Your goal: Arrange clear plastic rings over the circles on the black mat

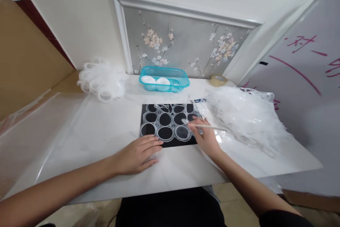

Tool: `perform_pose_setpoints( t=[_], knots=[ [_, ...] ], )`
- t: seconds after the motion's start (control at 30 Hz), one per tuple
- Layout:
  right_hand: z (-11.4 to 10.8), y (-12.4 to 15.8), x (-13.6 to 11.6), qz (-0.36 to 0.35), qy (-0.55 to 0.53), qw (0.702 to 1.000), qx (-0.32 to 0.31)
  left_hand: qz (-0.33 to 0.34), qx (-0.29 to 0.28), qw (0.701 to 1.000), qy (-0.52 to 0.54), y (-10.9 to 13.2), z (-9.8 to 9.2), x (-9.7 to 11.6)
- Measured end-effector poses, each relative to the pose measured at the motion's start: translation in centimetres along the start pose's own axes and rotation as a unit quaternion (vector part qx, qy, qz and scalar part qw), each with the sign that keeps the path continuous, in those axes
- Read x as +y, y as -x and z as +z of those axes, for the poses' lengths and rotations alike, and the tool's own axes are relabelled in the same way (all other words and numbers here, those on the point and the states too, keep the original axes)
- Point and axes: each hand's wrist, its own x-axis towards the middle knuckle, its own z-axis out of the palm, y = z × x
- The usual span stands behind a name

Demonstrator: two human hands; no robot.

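A sheet of clear plastic rings (166, 133), joined in rows, lies over a black mat (177, 143) on the white table. My left hand (139, 153) rests flat with fingers stretched out, its fingertips on the mat's lower left edge and the nearest rings. Over the right part of the mat, my right hand (204, 136) is closed around a thin pale stick-like tool (212, 126). The tool's whitish tip (184, 121) points left, above the rings; its exact kind is too blurred to tell. Loose strips (163, 107) lie along the mat's top edge.
A blue plastic basket (164, 88) with white round pieces stands at the back. A pile of clear rings (102, 81) is at left, a heap of white plastic sheets (244, 113) at right. A tape roll (218, 80) and a small printed tube-like item (199, 101) lie behind.
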Motion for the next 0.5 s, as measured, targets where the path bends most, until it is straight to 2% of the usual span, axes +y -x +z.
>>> perform_pose_setpoints(
  t=[0.07,0.13,0.2,0.3,0.5],
  knots=[
    [0.7,2.2,-0.2,0.03,-0.067,0.996,-0.052,0.043,0.001,0.999,-0.027,-1.2,0.2,0.9],
    [1.2,3.4,-0.4,0.06,-0.111,0.99,-0.067,0.073,-0.014,0.996,-0.053,-2.9,0.7,1.9],
    [1.4,3.6,-0.5,0.081,-0.136,0.985,-0.069,0.082,-0.018,0.993,-0.08,-4.7,1.5,2.6],
    [1.3,3.1,-0.3,0.093,-0.156,0.981,-0.072,0.073,0.006,0.992,-0.107,-6.6,2.9,2.8],
    [1.1,3.0,-0.1,0.099,-0.163,0.978,-0.088,0.054,0.047,0.992,-0.103,-7.0,3.8,1.7]
  ],
)
